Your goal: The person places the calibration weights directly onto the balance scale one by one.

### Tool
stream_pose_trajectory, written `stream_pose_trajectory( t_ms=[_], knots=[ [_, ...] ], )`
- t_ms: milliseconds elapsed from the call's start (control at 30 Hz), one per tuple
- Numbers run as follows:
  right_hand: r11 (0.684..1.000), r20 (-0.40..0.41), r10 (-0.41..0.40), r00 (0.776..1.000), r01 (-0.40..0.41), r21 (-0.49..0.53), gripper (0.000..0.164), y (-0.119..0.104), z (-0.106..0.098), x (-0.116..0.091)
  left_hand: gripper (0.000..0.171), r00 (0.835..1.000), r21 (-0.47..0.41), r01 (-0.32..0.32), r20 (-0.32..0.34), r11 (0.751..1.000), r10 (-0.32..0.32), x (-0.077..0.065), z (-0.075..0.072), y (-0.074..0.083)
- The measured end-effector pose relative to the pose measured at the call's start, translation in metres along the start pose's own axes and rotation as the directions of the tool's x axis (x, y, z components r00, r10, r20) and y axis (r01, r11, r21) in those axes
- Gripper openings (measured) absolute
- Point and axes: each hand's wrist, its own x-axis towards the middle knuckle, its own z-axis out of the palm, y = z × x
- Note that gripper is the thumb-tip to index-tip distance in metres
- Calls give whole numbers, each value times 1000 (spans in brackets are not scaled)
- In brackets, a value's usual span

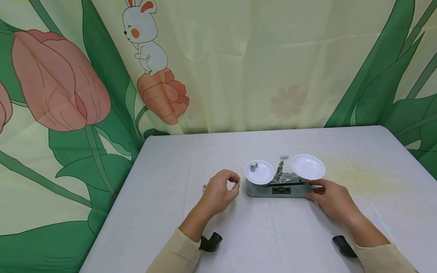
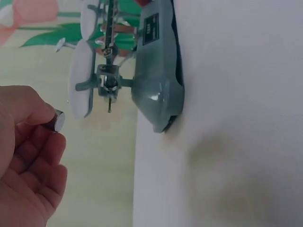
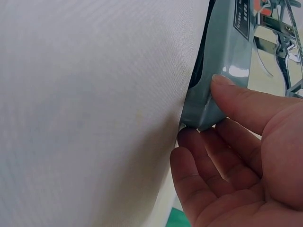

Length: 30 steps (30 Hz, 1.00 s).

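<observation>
A grey pan balance (image 1: 293,190) with a dark label stands on the table. Two small metal weights (image 1: 252,168) sit on its left white pan (image 1: 263,177); the right white pan (image 1: 308,167) holds nothing visible and looks slightly higher. Just left of the balance, my left hand (image 1: 220,191) pinches a small cylindrical metal weight (image 2: 58,121) between thumb and forefinger, apart from the pan. My right hand (image 1: 331,199) grips the right end of the balance's base, its thumb (image 3: 236,97) on the front face and fingers curled at the end.
A small shiny object (image 1: 204,187), partly hidden, lies on the white-covered table (image 1: 164,167) behind my left hand. Behind the table hangs a curtain (image 1: 232,76) printed with tulips and a rabbit. Black wrist-worn devices (image 1: 211,242) sit under both sleeves.
</observation>
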Motion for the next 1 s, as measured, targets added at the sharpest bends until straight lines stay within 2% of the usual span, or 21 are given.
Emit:
stream_pose_trajectory(
  t_ms=[567,767,1000],
  knots=[
    [1000,-3,-3,1000,3,-7,51,0,2,-2,16,992,-44,-119,27,992,121,26,2,16],
    [1000,-2,-8,1000,8,-7,52,1,1,-2,14,992,-47,-123,32,991,124,36,5,20],
    [1000,-2,-9,1000,9,-8,52,0,0,-2,15,993,-5,-97,65,995,97,45,8,27]
  ],
)
